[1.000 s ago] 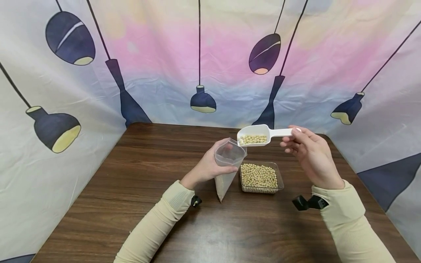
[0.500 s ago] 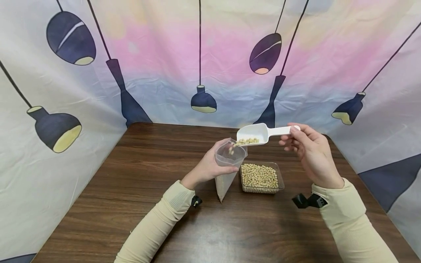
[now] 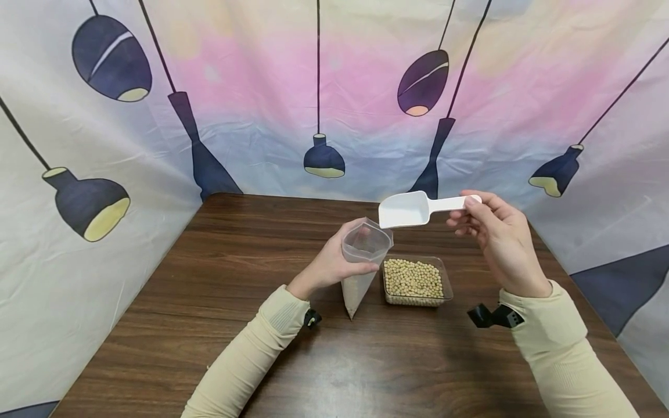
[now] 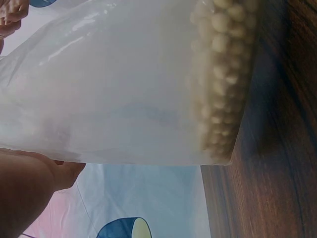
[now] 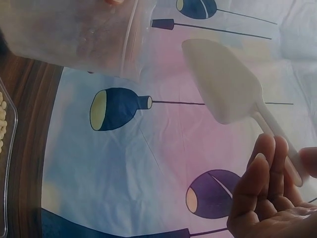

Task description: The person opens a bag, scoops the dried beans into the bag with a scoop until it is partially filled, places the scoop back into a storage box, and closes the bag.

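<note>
My left hand (image 3: pixel 333 258) grips a translucent zip bag (image 3: pixel 360 284) below its mouth, which is spread wide. In the left wrist view, pale round soybeans (image 4: pixel 220 84) lie along the bottom of the bag. By its handle, my right hand (image 3: pixel 502 241) pinches a white plastic scoop (image 3: pixel 405 210) between thumb and fingers. The scoop's bowl, with no beans visible in it, hangs just above and right of the bag's mouth. Under the scoop, a clear plastic container (image 3: pixel 446 293) full of soybeans stands on the table, right of the bag.
The brown wooden table (image 3: pixel 235 232) reaches back to a fabric backdrop (image 3: pixel 261 87) printed with hanging lamps. Small black devices are strapped at both wrists, the right one (image 3: pixel 493 316) jutting out over the table.
The scoop tilted toward the bag and its soybeans slid into the bag's mouth. Now the scoop sits slightly higher and holds no visible beans. My left hand and the bag have stayed in place.
</note>
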The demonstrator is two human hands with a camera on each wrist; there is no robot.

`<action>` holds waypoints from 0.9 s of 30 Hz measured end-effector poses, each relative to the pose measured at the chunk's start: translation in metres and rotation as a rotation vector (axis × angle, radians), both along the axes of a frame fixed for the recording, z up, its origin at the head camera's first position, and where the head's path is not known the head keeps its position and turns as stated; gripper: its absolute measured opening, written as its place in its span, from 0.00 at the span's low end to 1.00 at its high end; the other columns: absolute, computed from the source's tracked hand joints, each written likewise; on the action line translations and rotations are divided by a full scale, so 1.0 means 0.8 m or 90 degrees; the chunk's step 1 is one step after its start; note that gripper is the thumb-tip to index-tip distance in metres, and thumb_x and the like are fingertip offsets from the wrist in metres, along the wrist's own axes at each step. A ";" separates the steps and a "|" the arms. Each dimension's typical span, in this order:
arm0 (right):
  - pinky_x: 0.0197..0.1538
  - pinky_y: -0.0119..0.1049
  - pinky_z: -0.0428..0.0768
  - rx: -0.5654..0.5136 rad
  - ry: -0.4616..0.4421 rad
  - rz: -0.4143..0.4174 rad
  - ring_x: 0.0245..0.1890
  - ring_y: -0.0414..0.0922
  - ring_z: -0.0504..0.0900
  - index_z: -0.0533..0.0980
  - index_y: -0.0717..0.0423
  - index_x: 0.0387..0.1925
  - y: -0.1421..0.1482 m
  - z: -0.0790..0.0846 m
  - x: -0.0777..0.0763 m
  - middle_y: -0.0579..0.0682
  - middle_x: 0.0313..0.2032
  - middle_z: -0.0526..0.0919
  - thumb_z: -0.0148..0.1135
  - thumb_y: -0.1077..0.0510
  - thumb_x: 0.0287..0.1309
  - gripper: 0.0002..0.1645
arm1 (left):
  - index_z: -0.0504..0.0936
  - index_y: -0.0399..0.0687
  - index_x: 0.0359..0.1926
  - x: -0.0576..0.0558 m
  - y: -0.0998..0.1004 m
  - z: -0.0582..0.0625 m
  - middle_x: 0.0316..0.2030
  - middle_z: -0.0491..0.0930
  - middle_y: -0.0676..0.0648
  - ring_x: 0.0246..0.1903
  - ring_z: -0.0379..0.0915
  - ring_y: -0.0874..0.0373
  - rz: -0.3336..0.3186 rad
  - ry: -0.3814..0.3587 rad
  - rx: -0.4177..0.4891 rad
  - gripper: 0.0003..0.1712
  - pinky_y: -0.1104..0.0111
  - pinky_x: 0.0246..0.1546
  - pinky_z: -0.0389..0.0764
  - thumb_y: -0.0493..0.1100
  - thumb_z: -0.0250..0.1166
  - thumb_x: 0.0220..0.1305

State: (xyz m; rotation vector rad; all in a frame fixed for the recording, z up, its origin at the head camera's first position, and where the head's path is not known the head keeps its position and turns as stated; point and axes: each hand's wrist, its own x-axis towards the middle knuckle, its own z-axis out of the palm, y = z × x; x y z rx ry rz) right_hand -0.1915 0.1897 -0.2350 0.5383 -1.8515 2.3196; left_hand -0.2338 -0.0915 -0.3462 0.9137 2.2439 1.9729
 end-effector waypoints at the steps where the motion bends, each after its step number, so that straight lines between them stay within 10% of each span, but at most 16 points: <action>1: 0.37 0.32 0.80 0.002 0.001 -0.002 0.35 0.44 0.85 0.74 0.64 0.51 0.001 0.000 0.001 0.53 0.34 0.85 0.55 0.60 0.69 0.14 | 0.58 0.44 0.72 0.000 0.000 0.000 0.59 0.70 0.40 0.58 0.69 0.48 0.000 0.000 0.002 0.52 0.62 0.52 0.78 0.31 0.75 0.48; 11: 0.33 0.30 0.79 -0.013 -0.113 -0.075 0.29 0.42 0.81 0.72 0.60 0.50 0.037 -0.022 -0.009 0.50 0.30 0.80 0.54 0.55 0.71 0.14 | 0.57 0.43 0.72 -0.001 -0.003 0.002 0.60 0.69 0.38 0.60 0.67 0.45 0.002 -0.009 0.008 0.51 0.61 0.52 0.77 0.32 0.74 0.51; 20: 0.30 0.30 0.78 0.519 -0.061 -0.218 0.29 0.43 0.80 0.73 0.65 0.52 0.058 -0.078 -0.004 0.57 0.32 0.80 0.46 0.50 0.74 0.22 | 0.57 0.47 0.73 0.000 -0.010 0.002 0.61 0.70 0.42 0.59 0.68 0.48 0.004 -0.018 0.008 0.51 0.61 0.51 0.78 0.34 0.75 0.51; 27: 0.29 0.33 0.75 0.657 0.034 -0.239 0.29 0.46 0.77 0.75 0.60 0.48 0.046 -0.095 0.006 0.52 0.31 0.79 0.48 0.48 0.73 0.20 | 0.58 0.48 0.73 -0.003 -0.009 0.003 0.60 0.70 0.42 0.57 0.70 0.48 0.008 -0.027 0.013 0.51 0.60 0.51 0.78 0.33 0.75 0.51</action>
